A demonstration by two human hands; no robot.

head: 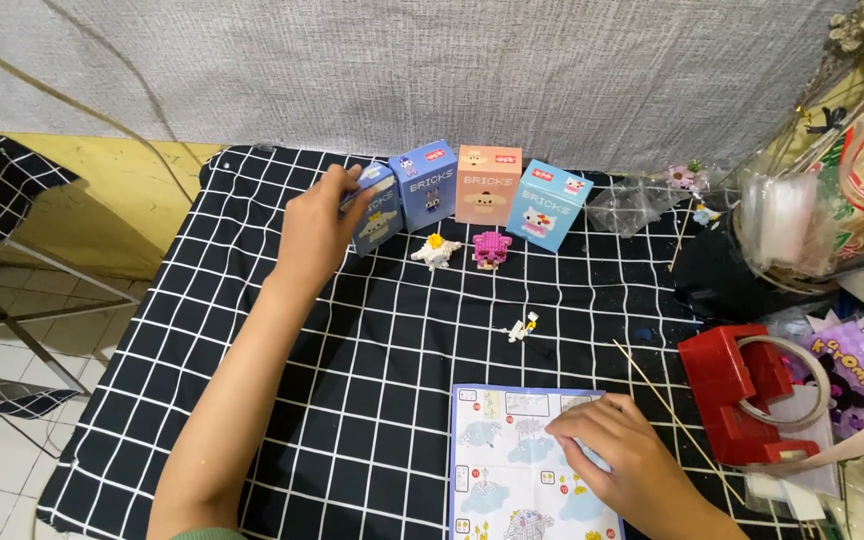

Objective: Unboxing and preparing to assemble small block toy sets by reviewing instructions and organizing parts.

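My left hand (316, 228) reaches to the back of the table and grips the leftmost light-blue toy box (376, 212). Beside that box stand a blue box (425, 184), a peach box (488, 184) and a pale-blue box (549, 205), all upright in a row. In front of them sit a small white brick figure (436, 250) and a pink brick figure (491, 247). My right hand (617, 455) rests flat on a light-blue instruction sheet (512, 470) near the front edge. A tiny white and yellow brick piece (523, 327) lies in the middle.
The table wears a black cloth with a white grid (252, 300). A red tape dispenser (742, 390) stands at the right, with plastic bags (782, 220), a purple printed bag (857, 375) and thin wooden skewers (652, 385) around it. Folding chair legs (22, 290) stand left.
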